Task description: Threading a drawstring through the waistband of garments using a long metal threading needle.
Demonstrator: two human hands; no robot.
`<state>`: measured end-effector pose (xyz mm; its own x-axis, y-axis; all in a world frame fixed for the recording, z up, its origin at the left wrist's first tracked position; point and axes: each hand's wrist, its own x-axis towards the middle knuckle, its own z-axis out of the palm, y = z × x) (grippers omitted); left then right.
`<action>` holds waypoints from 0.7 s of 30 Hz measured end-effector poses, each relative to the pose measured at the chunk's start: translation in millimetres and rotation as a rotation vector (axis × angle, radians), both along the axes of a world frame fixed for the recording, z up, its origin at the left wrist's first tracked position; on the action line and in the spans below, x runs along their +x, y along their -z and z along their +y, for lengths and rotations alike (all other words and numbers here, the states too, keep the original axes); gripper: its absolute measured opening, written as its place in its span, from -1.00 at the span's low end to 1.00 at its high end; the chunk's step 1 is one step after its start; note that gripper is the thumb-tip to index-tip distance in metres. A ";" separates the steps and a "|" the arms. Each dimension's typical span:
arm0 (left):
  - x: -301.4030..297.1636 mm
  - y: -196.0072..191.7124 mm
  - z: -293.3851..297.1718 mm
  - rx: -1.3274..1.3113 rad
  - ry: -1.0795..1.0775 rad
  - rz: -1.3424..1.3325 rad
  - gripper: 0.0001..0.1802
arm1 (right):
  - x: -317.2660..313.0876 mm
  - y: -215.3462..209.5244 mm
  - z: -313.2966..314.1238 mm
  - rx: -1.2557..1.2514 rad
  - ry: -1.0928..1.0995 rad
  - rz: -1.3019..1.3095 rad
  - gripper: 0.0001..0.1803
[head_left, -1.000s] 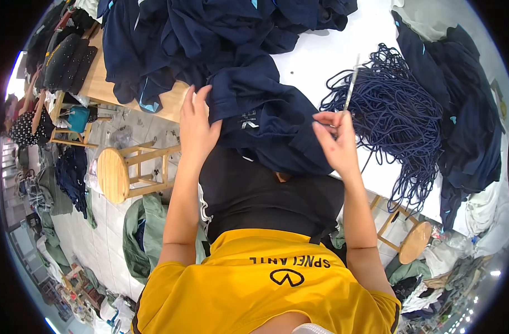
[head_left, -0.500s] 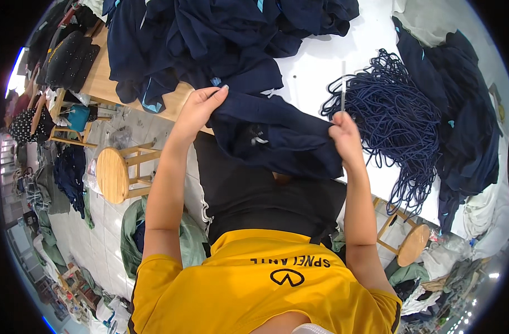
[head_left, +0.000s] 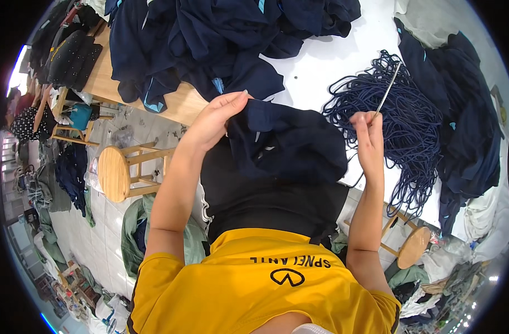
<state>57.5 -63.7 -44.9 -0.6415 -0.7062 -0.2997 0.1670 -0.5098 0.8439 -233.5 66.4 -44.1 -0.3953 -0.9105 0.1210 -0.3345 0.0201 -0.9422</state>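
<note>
The left hand [head_left: 218,119] has its grip closed on the upper edge of a dark navy garment [head_left: 288,146], fingers curled over the fabric, thumb behind it. The garment hangs over the near edge of the counter [head_left: 326,61] and down onto the person's lap. The right hand [head_left: 370,136] pinches a thin metal rod [head_left: 388,89] between thumb and fingertips; the rod slants up over a tangled heap of navy cord [head_left: 404,128] lying toward the counter's right edge. A pile of dark navy clothes [head_left: 210,39] covers the far left part of the counter. A round wooden stool [head_left: 115,173] stands on the floor to the left.
</note>
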 end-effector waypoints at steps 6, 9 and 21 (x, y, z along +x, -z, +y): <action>-21.6 -16.4 5.0 0.264 0.007 0.183 -0.39 | 20.4 -39.7 24.4 0.150 -0.208 0.358 -0.84; -26.7 -16.6 8.3 0.376 -0.079 0.235 -0.36 | 30.5 -35.6 33.0 0.005 -0.267 0.378 -0.75; -31.7 -18.5 17.3 0.362 -0.132 0.275 -0.43 | 40.0 -34.2 35.3 -0.079 -0.251 0.336 -0.75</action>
